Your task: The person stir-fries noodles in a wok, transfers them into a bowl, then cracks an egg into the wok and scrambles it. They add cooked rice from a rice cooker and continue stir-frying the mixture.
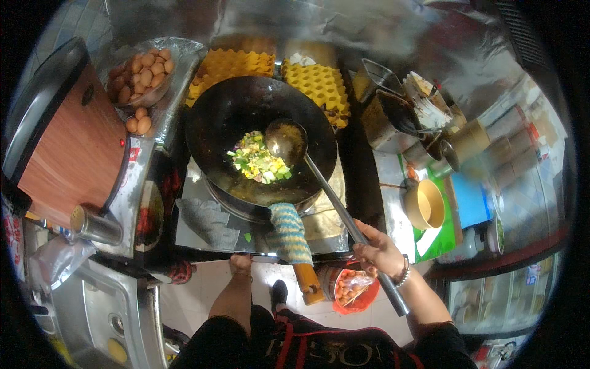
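A long-handled metal ladle (286, 140) is gripped by my right hand (380, 251) around its handle. The ladle's bowl rests inside a black wok (230, 110), touching the right side of a heap of chopped vegetables with bits of what looks like egg (258, 161). The wok's handle points towards me, wrapped in a striped knitted cloth (290, 233) with its wooden end (308, 281) bare; neither hand is on it. My left hand (241, 263) is at the front edge of the stove, left of the handle; its fingers are partly hidden, so its grip is unclear.
Yellow egg trays (318, 80) stand behind the wok. Left are a bowl of eggs (147, 74), a wood-patterned container (76, 152), a metal shaker (97, 226) and a steel sink (103, 304). Right are metal containers (392, 124) and a yellow bowl (425, 204). A red-lined bucket (355, 293) stands below.
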A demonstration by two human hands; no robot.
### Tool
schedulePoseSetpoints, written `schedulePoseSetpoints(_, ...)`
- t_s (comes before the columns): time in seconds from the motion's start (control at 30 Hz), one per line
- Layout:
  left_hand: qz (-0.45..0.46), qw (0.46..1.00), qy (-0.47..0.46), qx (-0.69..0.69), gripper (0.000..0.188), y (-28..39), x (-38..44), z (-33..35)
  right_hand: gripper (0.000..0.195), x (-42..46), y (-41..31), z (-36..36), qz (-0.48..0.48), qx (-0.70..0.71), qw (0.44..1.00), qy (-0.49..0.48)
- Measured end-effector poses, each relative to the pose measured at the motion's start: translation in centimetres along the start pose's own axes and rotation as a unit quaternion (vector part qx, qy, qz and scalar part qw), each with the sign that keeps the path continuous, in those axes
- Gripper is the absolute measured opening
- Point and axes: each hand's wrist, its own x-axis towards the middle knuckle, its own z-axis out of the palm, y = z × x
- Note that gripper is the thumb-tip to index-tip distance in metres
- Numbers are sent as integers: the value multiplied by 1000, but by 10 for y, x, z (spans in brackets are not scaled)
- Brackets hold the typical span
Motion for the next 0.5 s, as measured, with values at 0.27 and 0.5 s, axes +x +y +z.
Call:
schedulePoseSetpoints(0.27, -195, 880, 134, -412, 23, 49, 1, -8, 60, -1, 9, -1, -24, -5, 999, 23)
schedulePoseSetpoints(0.5, -152, 813, 86, -556, 21, 66, -2, -35, 57, 0, 14, 1, 3, 23, 1000, 11)
